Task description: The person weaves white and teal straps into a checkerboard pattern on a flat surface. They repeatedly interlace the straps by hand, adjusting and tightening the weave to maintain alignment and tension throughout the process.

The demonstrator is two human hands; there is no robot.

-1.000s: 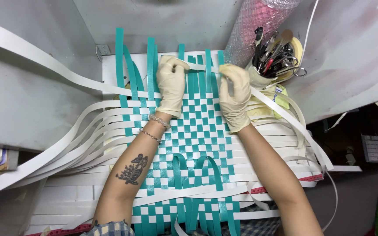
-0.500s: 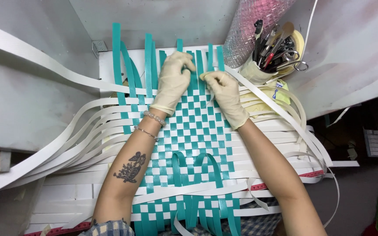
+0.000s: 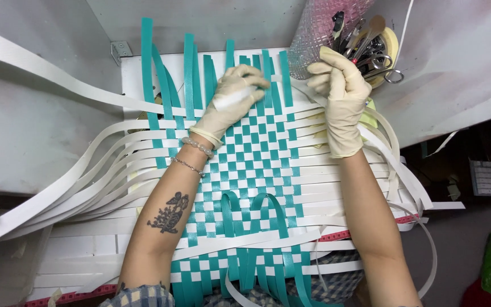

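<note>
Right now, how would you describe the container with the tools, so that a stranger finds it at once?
Start at the big teal and white woven mat in the middle, then go to its top right corner. There, just beyond the right hand, stands a pale round container crammed with scissors and brushes. Unlike the pink mesh roll beside it, it holds metal tools.

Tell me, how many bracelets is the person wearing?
2. Both sit on the left wrist: a clear beaded bracelet right under the glove cuff, and a thin chain bracelet just below it. The right wrist shows none, though its glove cuff could hide one.
</note>
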